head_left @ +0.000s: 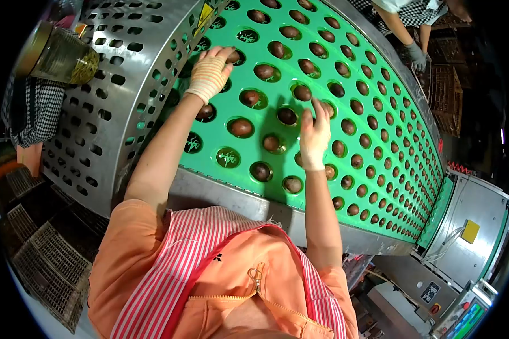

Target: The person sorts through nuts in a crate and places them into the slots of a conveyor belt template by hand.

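A green belt [277, 169] carries rows of round cups, most holding one brown, egg-shaped piece [241, 127] whose exact kind I cannot make out. My left hand [209, 72], in a striped fingerless glove, reaches over the belt's left side. Its fingers are stretched out beside a brown piece [232, 57]; whether they touch it is unclear. My right hand [315, 135] is over the middle, thumb and fingers apart, just below another brown piece [302, 92]. Nothing shows in its grasp. A cup [228, 157] near the front left holds no piece, only pale markings.
A perforated metal guard [104, 96] borders the belt's left, with a lidded jar [62, 56] on it. Plastic crates [51, 265] stand lower left. Across the belt is another person's gloved hand [417, 56] near a brown crate [445, 96]. A metal control box [469, 220] is at right.
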`<state>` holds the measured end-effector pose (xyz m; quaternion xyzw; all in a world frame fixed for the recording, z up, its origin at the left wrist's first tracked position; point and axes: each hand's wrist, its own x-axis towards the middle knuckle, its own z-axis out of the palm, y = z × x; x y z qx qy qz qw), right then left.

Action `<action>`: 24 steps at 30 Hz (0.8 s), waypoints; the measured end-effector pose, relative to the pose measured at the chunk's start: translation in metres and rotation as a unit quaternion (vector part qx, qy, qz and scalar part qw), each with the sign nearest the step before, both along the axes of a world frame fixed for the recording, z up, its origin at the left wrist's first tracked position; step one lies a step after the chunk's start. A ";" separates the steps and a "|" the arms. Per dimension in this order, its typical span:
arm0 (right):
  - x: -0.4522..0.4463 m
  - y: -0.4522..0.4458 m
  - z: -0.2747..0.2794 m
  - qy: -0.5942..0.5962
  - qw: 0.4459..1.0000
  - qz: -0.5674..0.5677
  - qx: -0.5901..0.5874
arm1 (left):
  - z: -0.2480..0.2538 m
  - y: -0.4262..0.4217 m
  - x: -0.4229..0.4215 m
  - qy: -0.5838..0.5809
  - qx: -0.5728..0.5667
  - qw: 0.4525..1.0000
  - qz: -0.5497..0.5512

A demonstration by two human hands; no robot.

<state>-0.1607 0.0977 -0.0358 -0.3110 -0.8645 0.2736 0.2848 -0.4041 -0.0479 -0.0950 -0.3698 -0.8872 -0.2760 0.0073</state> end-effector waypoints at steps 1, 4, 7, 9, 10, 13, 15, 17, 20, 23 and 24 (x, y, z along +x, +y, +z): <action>0.018 -0.008 0.004 -0.019 0.998 -0.023 -0.052 | -0.001 -0.001 0.000 -0.013 -0.017 1.000 -0.021; 0.073 -0.040 0.007 0.001 0.995 -0.019 -0.095 | -0.008 0.000 -0.017 -0.039 0.002 0.995 -0.094; 0.129 -0.065 0.003 0.002 0.995 -0.026 -0.101 | 0.020 0.017 -0.017 -0.307 0.037 0.947 0.088; 0.170 -0.085 -0.004 0.004 0.987 -0.091 -0.130 | 0.022 0.015 -0.011 -0.136 -0.047 0.990 0.006; 0.187 -0.093 -0.006 0.015 0.984 -0.114 -0.136 | 0.023 0.014 -0.004 0.005 -0.082 0.994 -0.071; 0.219 -0.135 0.011 0.044 0.968 -0.191 -0.157 | 0.030 0.009 0.074 0.112 -0.030 0.986 -0.120; 0.246 -0.159 0.009 0.028 0.956 -0.232 -0.176 | 0.001 0.008 0.098 0.126 -0.071 0.964 -0.223; 0.255 -0.179 0.031 -0.040 0.948 -0.256 -0.186 | -0.012 0.002 0.110 0.162 -0.080 0.949 -0.260; 0.277 -0.211 0.012 0.043 0.935 -0.307 -0.172 | -0.057 0.013 0.076 0.235 -0.068 0.937 -0.250; 0.321 -0.236 0.002 0.042 0.922 -0.368 -0.113 | -0.065 0.024 0.052 0.176 -0.136 0.947 -0.231; 0.343 -0.244 -0.003 0.044 0.915 -0.388 -0.100 | -0.055 0.023 0.053 0.138 -0.163 0.953 -0.216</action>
